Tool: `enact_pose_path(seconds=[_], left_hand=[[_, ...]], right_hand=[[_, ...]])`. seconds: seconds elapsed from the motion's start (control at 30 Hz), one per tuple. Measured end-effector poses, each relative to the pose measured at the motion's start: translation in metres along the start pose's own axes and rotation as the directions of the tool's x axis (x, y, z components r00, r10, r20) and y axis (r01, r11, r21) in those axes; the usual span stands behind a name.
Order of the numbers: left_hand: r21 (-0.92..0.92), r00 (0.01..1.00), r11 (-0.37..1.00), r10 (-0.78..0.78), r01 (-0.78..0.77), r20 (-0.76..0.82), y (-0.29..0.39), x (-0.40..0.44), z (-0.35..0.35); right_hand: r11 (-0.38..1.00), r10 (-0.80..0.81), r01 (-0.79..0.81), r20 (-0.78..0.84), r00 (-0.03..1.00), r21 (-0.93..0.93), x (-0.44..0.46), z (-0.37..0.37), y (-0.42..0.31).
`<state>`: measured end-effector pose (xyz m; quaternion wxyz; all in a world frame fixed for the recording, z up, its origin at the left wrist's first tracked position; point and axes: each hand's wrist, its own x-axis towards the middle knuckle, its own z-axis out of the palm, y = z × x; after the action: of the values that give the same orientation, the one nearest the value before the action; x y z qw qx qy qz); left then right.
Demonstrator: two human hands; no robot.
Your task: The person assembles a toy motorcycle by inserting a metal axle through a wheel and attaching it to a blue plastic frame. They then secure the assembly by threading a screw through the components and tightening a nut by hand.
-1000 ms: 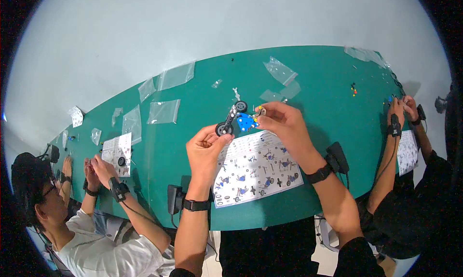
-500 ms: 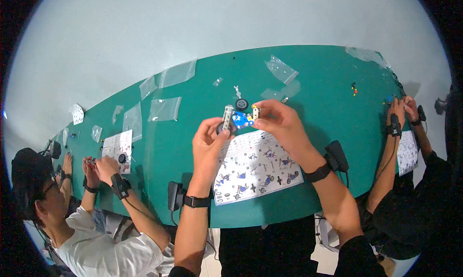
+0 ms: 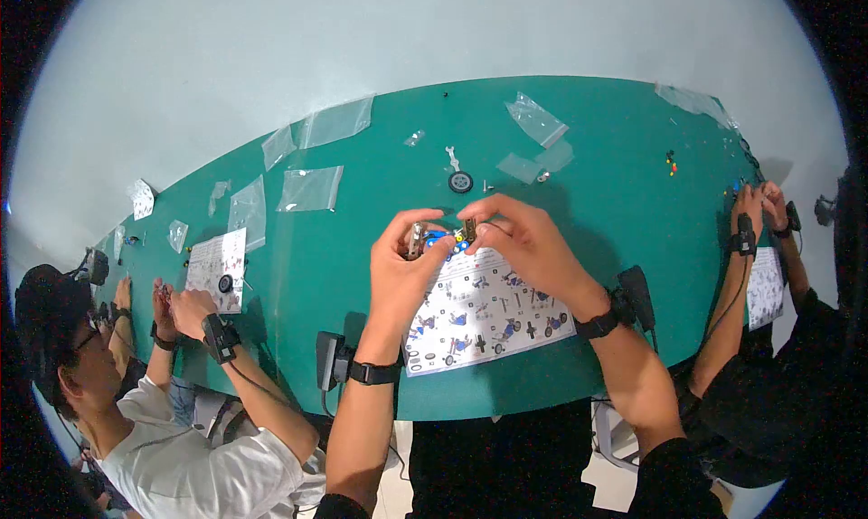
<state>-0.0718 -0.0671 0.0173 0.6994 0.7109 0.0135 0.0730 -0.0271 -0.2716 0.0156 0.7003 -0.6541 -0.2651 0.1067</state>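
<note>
Between both hands, above the top of a printed instruction sheet, is a small partly built toy model with blue, yellow and pale pieces. My left hand is closed on its left end, around a pale perforated piece. My right hand pinches a brownish perforated piece at the right end. Fingers cover much of the model. Just beyond my hands, a black wheel with a grey hub lies on the green table, beside a small grey wrench.
Clear plastic bags lie at the left and a bag at the back. Small coloured parts sit to the right. People work on both sides: a co-worker's hand at left, another person's hand at right.
My hands have come closer together and the model has turned in them. The wheel seen by my left fingers earlier is now hidden. The view has shifted slightly.
</note>
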Motion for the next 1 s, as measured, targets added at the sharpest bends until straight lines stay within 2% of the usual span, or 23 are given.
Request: enact_pose_path(seconds=[0.13, 0.23, 0.33, 0.53, 0.63, 0.73, 0.83, 0.93, 1.0], left_hand=[[0.023, 1.0, 1.0, -0.011, 0.011, 0.0, 0.002, 0.0, -0.001], [-0.011, 0.998, 0.998, -0.058, 0.058, -0.007, 0.002, 0.0, -0.004], [-0.018, 0.999, 0.999, -0.042, 0.042, -0.015, 0.004, 0.0, -0.004], [0.034, 1.0, 0.999, -0.024, 0.024, 0.013, 0.007, 0.002, -0.007], [-0.023, 1.0, 1.0, -0.015, 0.015, 0.011, 0.008, 0.001, -0.006], [-0.024, 0.998, 0.998, -0.064, 0.064, 0.022, 0.005, 0.003, -0.01], [-0.067, 0.998, 0.997, -0.045, 0.048, 0.049, 0.007, 0.002, -0.01], [-0.087, 0.99, 0.989, -0.111, 0.119, 0.09, 0.007, 0.002, -0.016], [-0.095, 0.992, 0.991, -0.084, 0.093, 0.094, 0.009, 0.002, -0.014]], right_hand=[[0.998, -0.015, 0.018, 0.041, 0.999, -0.058, 0.0, -0.003, 0.001], [1.0, -0.015, 0.015, 0.005, 1.0, -0.02, 0.0, 0.0, 0.0], [0.999, -0.03, 0.029, -0.015, 0.999, -0.041, 0.001, 0.002, 0.002], [0.998, 0.053, -0.054, -0.028, 0.998, -0.032, 0.0, 0.0, 0.001], [0.999, -0.018, 0.019, -0.028, 0.999, 0.035, 0.003, 0.001, 0.004], [0.972, 0.092, -0.083, -0.032, 0.995, 0.22, 0.004, -0.001, -0.009], [0.98, 0.113, -0.118, 0.043, 0.993, 0.158, 0.003, -0.002, -0.008], [0.978, 0.163, -0.168, 0.048, 0.985, 0.125, 0.003, -0.005, -0.011], [0.975, 0.204, -0.208, 0.054, 0.978, 0.083, 0.003, -0.005, -0.013]])
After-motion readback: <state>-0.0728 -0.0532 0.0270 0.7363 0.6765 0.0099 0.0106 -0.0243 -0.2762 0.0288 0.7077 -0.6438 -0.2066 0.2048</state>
